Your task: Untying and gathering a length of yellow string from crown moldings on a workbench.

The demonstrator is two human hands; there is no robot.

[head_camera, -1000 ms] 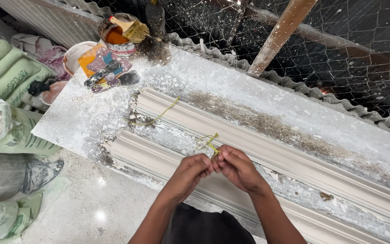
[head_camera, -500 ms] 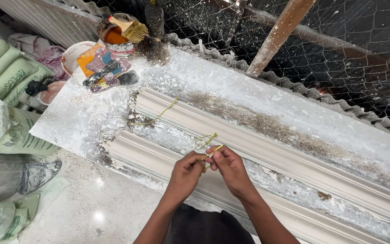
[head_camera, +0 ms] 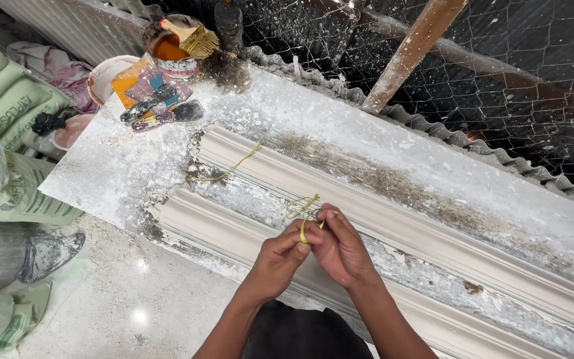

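Note:
My left hand [head_camera: 280, 256] and my right hand [head_camera: 341, 247] meet over a long grey moulding form [head_camera: 433, 229] that lies on a plaster-dusted table [head_camera: 121, 173]. Both hands pinch a thin yellow-green cord [head_camera: 302, 207] that is looped between the fingertips. A second loose piece of yellow-green cord [head_camera: 228, 167] lies curved across the left end of the form. The fingers of both hands are closed on the looped cord.
A tin with orange liquid and a brush [head_camera: 182, 41], scrapers [head_camera: 157, 110] and a white bowl [head_camera: 106, 74] sit at the table's far left. Green sacks [head_camera: 4, 106] lie at left. Wire mesh [head_camera: 519, 73] and a wooden pole [head_camera: 412, 50] stand behind.
My hands have stayed over the same spot on the form. The fingers have worked the cord, and its loop now stands up above the fingertips.

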